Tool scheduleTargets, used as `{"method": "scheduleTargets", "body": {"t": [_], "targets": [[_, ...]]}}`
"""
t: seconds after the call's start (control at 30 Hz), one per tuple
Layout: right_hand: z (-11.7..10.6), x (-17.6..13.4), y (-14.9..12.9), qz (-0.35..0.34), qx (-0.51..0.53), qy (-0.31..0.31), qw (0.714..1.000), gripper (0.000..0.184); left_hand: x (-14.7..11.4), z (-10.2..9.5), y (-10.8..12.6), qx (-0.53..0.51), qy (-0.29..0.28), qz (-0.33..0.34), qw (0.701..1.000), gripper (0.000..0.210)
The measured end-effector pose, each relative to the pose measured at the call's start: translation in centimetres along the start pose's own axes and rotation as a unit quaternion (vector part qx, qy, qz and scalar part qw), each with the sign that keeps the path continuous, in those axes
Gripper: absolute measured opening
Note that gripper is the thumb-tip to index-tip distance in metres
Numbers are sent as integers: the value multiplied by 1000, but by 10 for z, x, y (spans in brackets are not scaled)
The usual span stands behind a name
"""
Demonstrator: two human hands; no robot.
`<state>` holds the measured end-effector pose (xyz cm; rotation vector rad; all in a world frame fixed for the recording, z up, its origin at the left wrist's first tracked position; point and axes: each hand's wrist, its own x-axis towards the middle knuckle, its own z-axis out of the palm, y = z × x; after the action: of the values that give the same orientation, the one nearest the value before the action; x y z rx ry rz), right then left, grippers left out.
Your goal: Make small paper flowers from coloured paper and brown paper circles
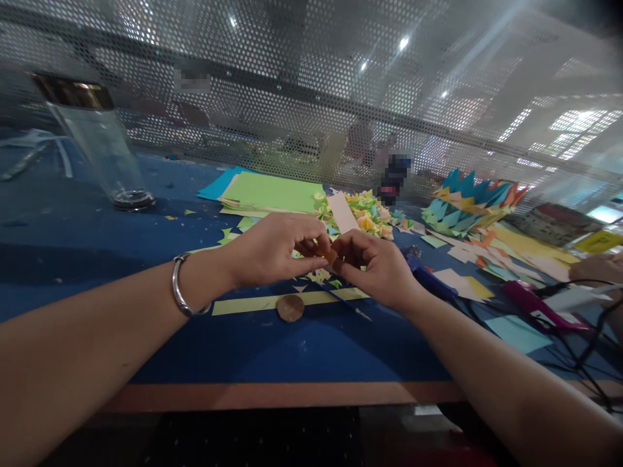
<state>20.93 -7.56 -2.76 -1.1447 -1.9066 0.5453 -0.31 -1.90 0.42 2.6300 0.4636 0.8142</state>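
Orange piece (329,257): small, partly hidden, between your two hands at the thumb tips and forefingers; it shows just beyond the pale yellow strip (243,306)
Left hand (282,250): thumb and forefinger closed on the orange piece's left side; silver bracelet (180,285) at your wrist
Right hand (377,264): thumb and forefinger pinch its other side; remaining fingers curled
Brown disc (290,308): on the pale yellow strip
Folded-paper pile (372,214): beyond the strip; green sheet (280,191) left of that pile, also beyond the strip
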Motion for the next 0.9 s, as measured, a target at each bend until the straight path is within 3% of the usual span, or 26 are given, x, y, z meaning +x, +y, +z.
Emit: {"method": "scheduleTargets", "body": {"t": [0.23, 0.53, 0.9], "targets": [[0, 0, -2, -1, -34, 2, 999, 6, -1, 6, 0, -24, 20, -36, 999, 13], [2, 3, 1, -3, -64, -2, 998, 7, -1, 15, 4, -36, 20, -146, 988, 9], [3, 2, 0, -13, -76, 7, 997, 8, -3, 17, -1, -72, 43, -131, 988, 3]]}}
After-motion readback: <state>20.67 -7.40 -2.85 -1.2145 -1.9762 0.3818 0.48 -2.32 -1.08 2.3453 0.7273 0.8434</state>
